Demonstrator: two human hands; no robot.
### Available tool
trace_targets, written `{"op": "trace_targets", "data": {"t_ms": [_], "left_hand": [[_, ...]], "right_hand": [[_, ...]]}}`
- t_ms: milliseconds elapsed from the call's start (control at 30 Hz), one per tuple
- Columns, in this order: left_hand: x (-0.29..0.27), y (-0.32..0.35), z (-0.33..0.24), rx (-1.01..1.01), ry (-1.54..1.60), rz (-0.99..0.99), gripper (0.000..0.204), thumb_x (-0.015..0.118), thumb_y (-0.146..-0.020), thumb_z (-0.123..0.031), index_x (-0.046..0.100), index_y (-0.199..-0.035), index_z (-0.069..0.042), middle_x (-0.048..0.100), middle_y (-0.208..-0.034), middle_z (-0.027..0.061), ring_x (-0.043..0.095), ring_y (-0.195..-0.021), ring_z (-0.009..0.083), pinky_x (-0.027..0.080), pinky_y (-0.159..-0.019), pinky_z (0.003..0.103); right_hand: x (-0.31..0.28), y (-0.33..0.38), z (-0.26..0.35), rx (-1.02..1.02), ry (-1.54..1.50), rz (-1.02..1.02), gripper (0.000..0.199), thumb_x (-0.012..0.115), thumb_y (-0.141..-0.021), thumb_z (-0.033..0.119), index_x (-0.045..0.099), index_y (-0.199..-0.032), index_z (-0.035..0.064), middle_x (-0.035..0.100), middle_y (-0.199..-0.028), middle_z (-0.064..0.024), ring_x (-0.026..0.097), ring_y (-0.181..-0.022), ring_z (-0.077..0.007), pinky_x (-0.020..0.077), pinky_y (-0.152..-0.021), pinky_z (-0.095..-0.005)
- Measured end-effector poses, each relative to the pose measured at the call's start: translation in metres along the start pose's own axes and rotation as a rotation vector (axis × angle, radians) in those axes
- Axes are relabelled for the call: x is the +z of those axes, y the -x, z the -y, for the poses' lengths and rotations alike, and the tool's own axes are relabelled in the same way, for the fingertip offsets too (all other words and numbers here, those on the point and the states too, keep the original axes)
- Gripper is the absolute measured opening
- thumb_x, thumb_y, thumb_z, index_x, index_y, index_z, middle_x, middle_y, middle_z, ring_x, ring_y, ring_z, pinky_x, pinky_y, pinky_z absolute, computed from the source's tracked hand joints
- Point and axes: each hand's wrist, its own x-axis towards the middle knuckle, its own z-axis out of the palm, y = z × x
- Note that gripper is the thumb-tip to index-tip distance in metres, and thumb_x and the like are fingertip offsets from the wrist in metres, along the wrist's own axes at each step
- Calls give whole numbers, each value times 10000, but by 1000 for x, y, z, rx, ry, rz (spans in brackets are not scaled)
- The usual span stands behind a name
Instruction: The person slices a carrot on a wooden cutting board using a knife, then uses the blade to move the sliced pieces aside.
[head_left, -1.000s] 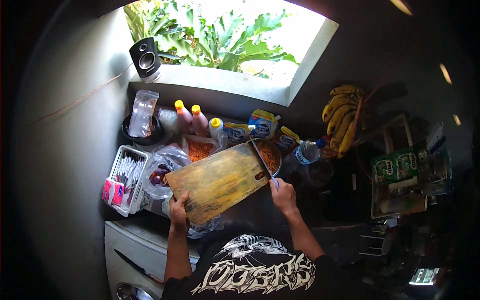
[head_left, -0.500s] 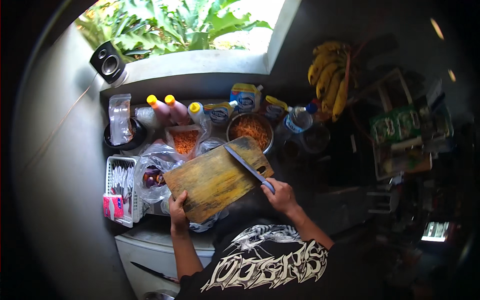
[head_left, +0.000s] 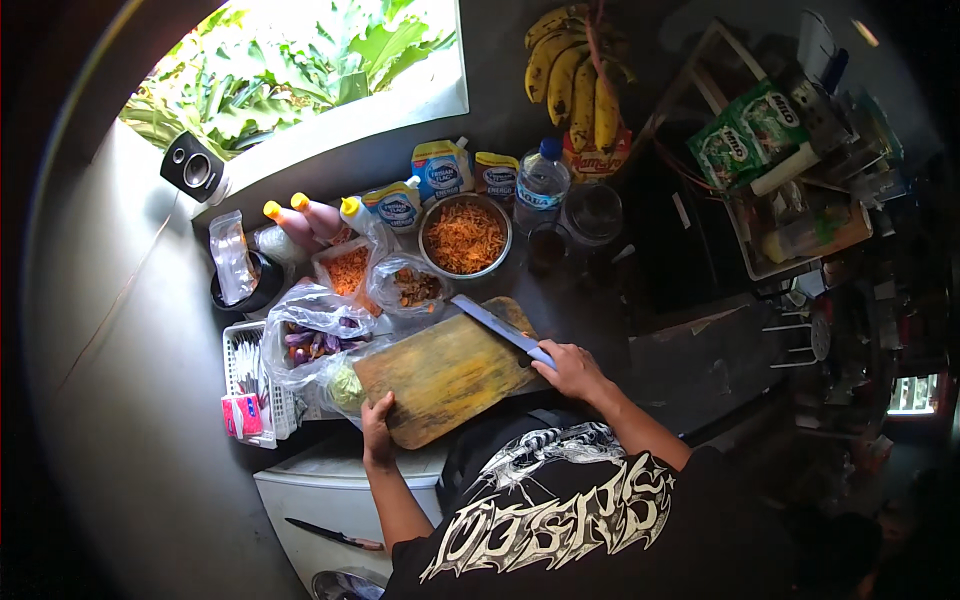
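Note:
My left hand [head_left: 378, 432] grips the lower left edge of a worn wooden cutting board [head_left: 425, 385], thumb on top. My right hand [head_left: 575, 370] is closed round the pale blue handle of a knife [head_left: 492, 322], near the board's right end. Its blade lies over the upper right of the board, pointing up and left. Whether the right fingers also hold the board is hidden. Just beyond the board are a metal bowl [head_left: 509, 245] of shredded orange food and a plastic bag [head_left: 385, 290] of brown pieces. A pale green cabbage-like vegetable [head_left: 345, 385] sits by the board's left edge.
A plastic bag of purple vegetables [head_left: 312, 345] and a white basket of cutlery [head_left: 285, 415] stand left. Sauce bottles [head_left: 322, 218], pouches [head_left: 440, 172] and a water bottle [head_left: 541, 190] line the back. Bananas [head_left: 575, 85] hang back right. Another knife [head_left: 325, 533] lies at lower left.
The view has shifted. The board, held in both frames with the knife over it, has come away from the bowl, uncovering the bowl's near rim, the bag of brown pieces and the green vegetable.

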Motion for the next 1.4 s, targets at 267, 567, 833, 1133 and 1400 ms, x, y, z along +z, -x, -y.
{"op": "trace_targets", "data": {"t_ms": [267, 567, 833, 1133, 1400], "left_hand": [[17, 14, 57, -100, -11, 38, 370, 638, -934, -195, 609, -1239, 12, 691, -1103, 102, 683, -971, 223, 557, -838, 376], [35, -27, 91, 90, -809, -101, 505, 664, -955, -380, 641, -1233, 41, 721, -1105, 168, 679, -1012, 237, 510, -890, 366], [56, -58, 116, 188, -1338, -440, 535, 650, -907, -356, 611, -1128, 129, 629, -1146, 342, 587, -1128, 481, 449, -989, 533], [86, -66, 147, 422, -1533, -421, 524, 566, -821, -82, 479, -1313, 79, 542, -1152, 391, 489, -1134, 521, 366, -1040, 559], [85, -40, 152, 669, -1337, -217, 691, 518, -726, 120, 416, -1402, 19, 463, -1268, 284, 464, -1187, 448, 366, -1063, 491]], "right_hand": [[6, 38, -58, 25, 37, 55, 412, 662, -933, 322, 547, -1219, 49, 684, -1055, -248, 644, -996, -462, 515, -839, -540], [14, 58, -107, 38, 8, -5, 449, 667, -933, 272, 493, -1275, 38, 678, -1040, -265, 644, -964, -484, 513, -817, -563], [27, 54, -127, -60, -128, -144, 528, 683, -921, 247, 450, -1331, 8, 665, -1021, -303, 638, -958, -491, 501, -800, -573], [39, 52, -146, -15, -136, -172, 540, 678, -912, 250, 418, -1323, 16, 651, -994, -327, 624, -949, -521, 487, -791, -589], [50, 47, -132, 34, -109, -228, 509, 640, -914, 229, 397, -1309, 18, 650, -974, -337, 631, -917, -534, 486, -787, -608]]}}
